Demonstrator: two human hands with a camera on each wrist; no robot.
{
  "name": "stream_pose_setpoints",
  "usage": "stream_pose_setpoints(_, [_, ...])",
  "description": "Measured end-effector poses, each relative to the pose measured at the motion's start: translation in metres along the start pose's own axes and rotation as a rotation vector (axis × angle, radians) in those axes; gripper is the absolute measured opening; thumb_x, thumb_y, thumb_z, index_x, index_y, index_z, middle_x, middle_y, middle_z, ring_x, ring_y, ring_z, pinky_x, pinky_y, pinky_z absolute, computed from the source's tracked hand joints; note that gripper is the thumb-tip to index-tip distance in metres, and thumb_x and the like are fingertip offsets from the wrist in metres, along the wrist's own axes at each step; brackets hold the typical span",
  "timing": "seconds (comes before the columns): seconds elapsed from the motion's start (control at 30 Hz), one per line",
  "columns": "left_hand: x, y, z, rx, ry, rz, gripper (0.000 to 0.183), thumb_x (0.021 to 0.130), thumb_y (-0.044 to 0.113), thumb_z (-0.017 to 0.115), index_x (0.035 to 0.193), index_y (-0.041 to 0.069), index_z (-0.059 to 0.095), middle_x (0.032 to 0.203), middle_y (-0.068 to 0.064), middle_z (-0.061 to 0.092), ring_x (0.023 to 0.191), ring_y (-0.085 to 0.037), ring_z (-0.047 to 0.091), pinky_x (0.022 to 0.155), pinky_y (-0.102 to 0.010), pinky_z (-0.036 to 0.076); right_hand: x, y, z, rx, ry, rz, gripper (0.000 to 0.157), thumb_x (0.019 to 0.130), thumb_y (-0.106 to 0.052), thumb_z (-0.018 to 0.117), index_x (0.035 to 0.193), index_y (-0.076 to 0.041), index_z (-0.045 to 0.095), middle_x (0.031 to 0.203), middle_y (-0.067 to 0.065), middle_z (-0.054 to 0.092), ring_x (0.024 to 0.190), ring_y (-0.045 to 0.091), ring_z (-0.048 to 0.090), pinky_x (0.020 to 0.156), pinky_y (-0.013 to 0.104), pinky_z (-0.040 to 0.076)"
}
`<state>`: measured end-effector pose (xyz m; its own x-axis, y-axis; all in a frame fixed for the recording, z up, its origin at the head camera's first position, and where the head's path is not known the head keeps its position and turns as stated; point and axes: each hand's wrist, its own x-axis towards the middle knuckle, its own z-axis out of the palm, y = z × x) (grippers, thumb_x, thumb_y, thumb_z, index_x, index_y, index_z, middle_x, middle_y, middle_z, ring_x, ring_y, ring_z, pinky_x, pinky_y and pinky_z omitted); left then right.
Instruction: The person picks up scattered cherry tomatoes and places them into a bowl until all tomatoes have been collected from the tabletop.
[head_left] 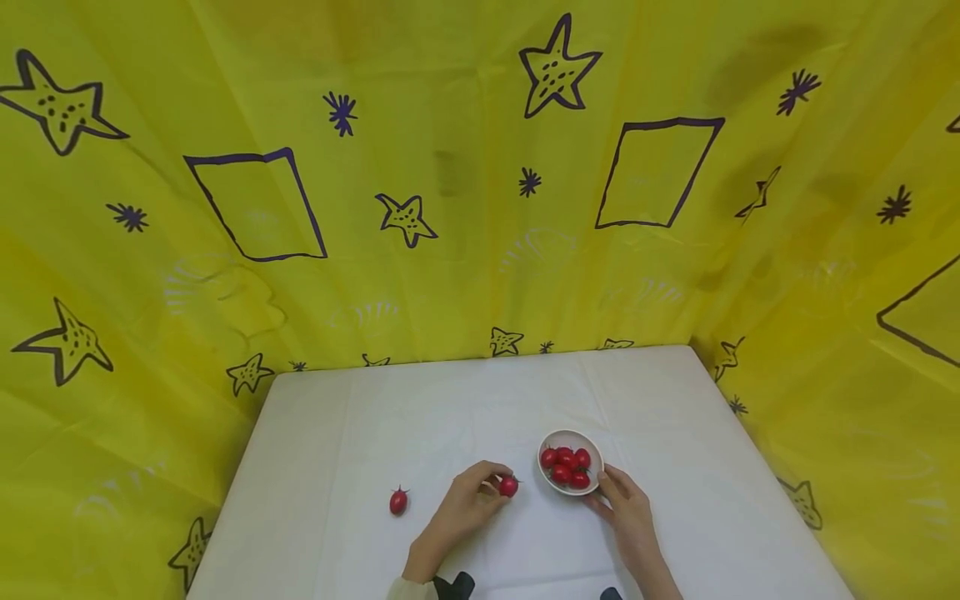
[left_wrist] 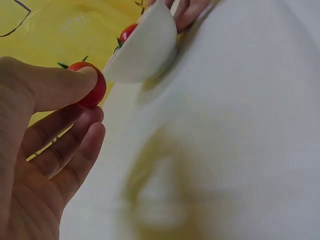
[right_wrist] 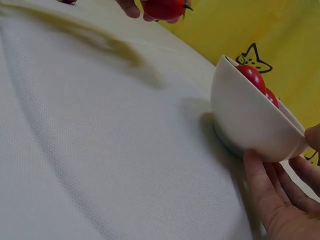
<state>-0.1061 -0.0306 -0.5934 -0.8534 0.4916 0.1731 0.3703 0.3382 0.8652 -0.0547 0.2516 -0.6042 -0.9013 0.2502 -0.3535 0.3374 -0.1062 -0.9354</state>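
My left hand (head_left: 467,502) pinches a small red cherry tomato (head_left: 508,486) between thumb and fingers, to the left of a white bowl (head_left: 551,490). The left wrist view shows the thumb across this tomato (left_wrist: 95,93), with green sepals at its far end. Several red cherry tomatoes (head_left: 560,474) lie in the bowl. My right hand (head_left: 628,512) grips the bowl's right side, thumb at the rim. In the right wrist view its fingers (right_wrist: 260,180) reach under the bowl (right_wrist: 245,115). The held tomato is apart from the bowl.
Another cherry tomato (head_left: 398,502) with a green stem lies on the white table (head_left: 360,433), left of my left hand. A yellow curtain (head_left: 450,283) with drawn stars and frames stands along the back and both sides of the table.
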Motion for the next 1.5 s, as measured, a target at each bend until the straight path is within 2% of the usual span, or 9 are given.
stream_pose_setpoints(0.17, [0.014, 0.001, 0.014, -0.123, 0.031, -0.088, 0.034, 0.090, 0.002, 0.078, 0.122, 0.012, 0.069, 0.114, -0.008, 0.073, 0.097, -0.007, 0.066, 0.085, -0.018, 0.059, 0.000, 0.000, 0.001, 0.003, 0.011, 0.009, 0.055, 0.112, -0.024, 0.047, 0.157, 0.005, 0.033, 0.159, 0.033, 0.039, 0.140, 0.030, 0.056, 0.100, 0.027, 0.058])
stream_pose_setpoints(0.33, [0.024, 0.004, 0.028, -0.167, 0.079, -0.077, 0.035, 0.090, 0.000, 0.077, 0.123, 0.008, 0.069, 0.117, -0.013, 0.073, 0.100, -0.014, 0.069, 0.086, -0.018, 0.060, -0.001, 0.000, 0.000, 0.000, 0.008, 0.010, 0.056, 0.112, -0.024, 0.047, 0.157, 0.006, 0.032, 0.160, 0.033, 0.038, 0.143, 0.033, 0.053, 0.101, 0.027, 0.058])
stream_pose_setpoints(0.5, [0.034, 0.015, 0.037, -0.264, 0.125, -0.110, 0.036, 0.091, 0.004, 0.077, 0.126, 0.007, 0.069, 0.123, -0.014, 0.072, 0.103, -0.019, 0.071, 0.086, -0.018, 0.060, -0.001, -0.001, 0.000, 0.008, 0.005, 0.003, 0.056, 0.112, -0.024, 0.048, 0.157, 0.006, 0.033, 0.160, 0.033, 0.037, 0.124, 0.008, 0.064, 0.100, 0.026, 0.058])
stream_pose_setpoints(0.6, [0.039, 0.021, 0.042, -0.321, 0.143, -0.133, 0.037, 0.091, 0.005, 0.078, 0.126, 0.007, 0.069, 0.124, -0.015, 0.072, 0.103, -0.022, 0.072, 0.086, -0.017, 0.059, -0.002, -0.002, 0.001, 0.012, -0.001, -0.004, 0.057, 0.112, -0.025, 0.048, 0.157, 0.006, 0.033, 0.160, 0.033, 0.037, 0.108, -0.009, 0.063, 0.100, 0.025, 0.058])
stream_pose_setpoints(0.77, [0.047, 0.030, 0.048, -0.383, 0.154, -0.139, 0.038, 0.090, 0.001, 0.078, 0.126, 0.004, 0.069, 0.125, -0.016, 0.073, 0.107, -0.031, 0.072, 0.087, -0.017, 0.059, -0.002, -0.003, 0.001, 0.015, -0.003, -0.009, 0.056, 0.112, -0.024, 0.048, 0.156, 0.007, 0.033, 0.159, 0.034, 0.037, 0.102, -0.013, 0.063, 0.099, 0.026, 0.059])
stream_pose_setpoints(0.93, [0.053, 0.031, 0.054, -0.335, 0.142, -0.138, 0.037, 0.089, -0.002, 0.077, 0.125, 0.004, 0.069, 0.124, -0.015, 0.073, 0.108, -0.026, 0.072, 0.089, -0.019, 0.060, -0.002, -0.003, 0.000, 0.011, 0.007, -0.009, 0.056, 0.111, -0.023, 0.050, 0.156, 0.007, 0.034, 0.159, 0.035, 0.038, 0.109, -0.006, 0.064, 0.099, 0.027, 0.059])
stream_pose_setpoints(1.1, [0.057, 0.035, 0.058, -0.297, 0.124, -0.129, 0.037, 0.089, -0.005, 0.075, 0.124, 0.004, 0.070, 0.121, -0.013, 0.074, 0.106, -0.022, 0.072, 0.087, -0.019, 0.060, -0.003, -0.004, 0.000, 0.007, 0.007, -0.012, 0.057, 0.111, -0.024, 0.050, 0.156, 0.007, 0.034, 0.159, 0.035, 0.038, 0.106, -0.009, 0.064, 0.099, 0.026, 0.059])
stream_pose_setpoints(1.27, [0.061, 0.036, 0.063, -0.189, 0.121, -0.048, 0.038, 0.087, -0.007, 0.076, 0.122, 0.004, 0.070, 0.116, -0.013, 0.075, 0.100, -0.020, 0.072, 0.086, -0.028, 0.062, -0.003, -0.002, 0.000, 0.008, 0.001, -0.011, 0.055, 0.112, -0.022, 0.049, 0.156, 0.006, 0.034, 0.160, 0.033, 0.038, 0.099, -0.015, 0.063, 0.099, 0.025, 0.058])
stream_pose_setpoints(1.5, [0.064, 0.033, 0.065, -0.037, 0.095, 0.045, 0.036, 0.087, -0.005, 0.077, 0.121, 0.006, 0.069, 0.109, -0.010, 0.074, 0.094, -0.016, 0.071, 0.080, -0.020, 0.059, -0.003, 0.000, 0.000, 0.023, 0.000, -0.018, 0.057, 0.111, -0.024, 0.050, 0.156, 0.007, 0.034, 0.159, 0.034, 0.038, 0.104, -0.010, 0.064, 0.098, 0.026, 0.059])
